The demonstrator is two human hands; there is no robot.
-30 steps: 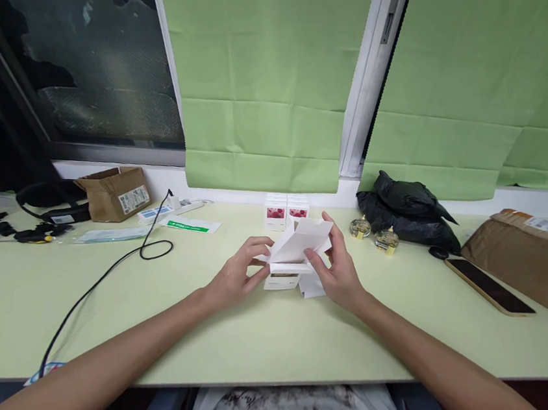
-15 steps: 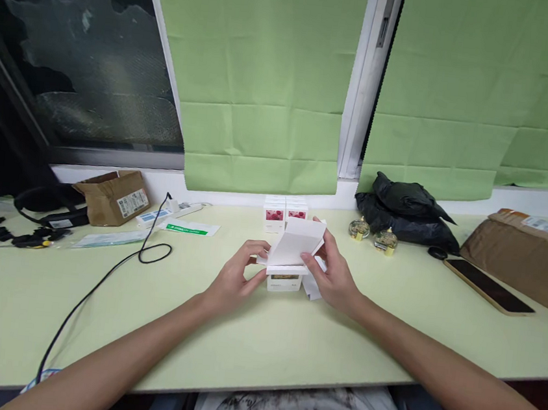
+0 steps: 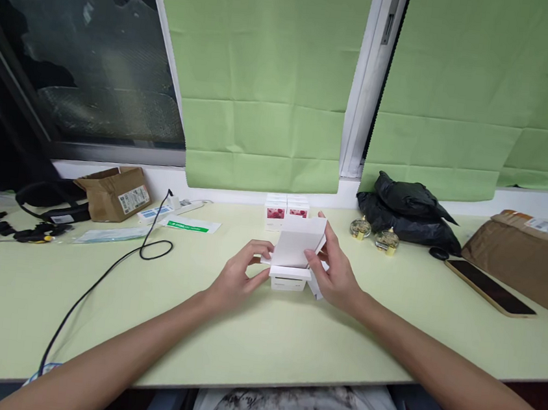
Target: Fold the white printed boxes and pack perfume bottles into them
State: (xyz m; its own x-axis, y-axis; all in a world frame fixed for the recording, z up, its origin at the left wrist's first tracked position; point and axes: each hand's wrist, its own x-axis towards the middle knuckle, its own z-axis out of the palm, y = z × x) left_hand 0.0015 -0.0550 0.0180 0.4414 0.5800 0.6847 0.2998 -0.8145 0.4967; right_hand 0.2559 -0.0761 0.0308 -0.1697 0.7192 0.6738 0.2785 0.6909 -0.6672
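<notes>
Near the middle of the pale green desk [image 3: 96, 317], towards its far edge, a small white box [image 3: 289, 280] stands with its lid flap [image 3: 297, 249] raised; the left hand [image 3: 240, 276] pinches the box's left side between thumb and fingers, and the right hand [image 3: 338, 270] grips the flap's right edge. Just behind it at the far edge stand two white cartons with red prints [image 3: 286, 210], with two small gold-capped bottles [image 3: 373, 234] and a black bag [image 3: 408, 209] to their right.

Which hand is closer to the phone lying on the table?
Right. The right hand holds the white box on the side toward the phone; the left hand is on the box's far side.
</notes>
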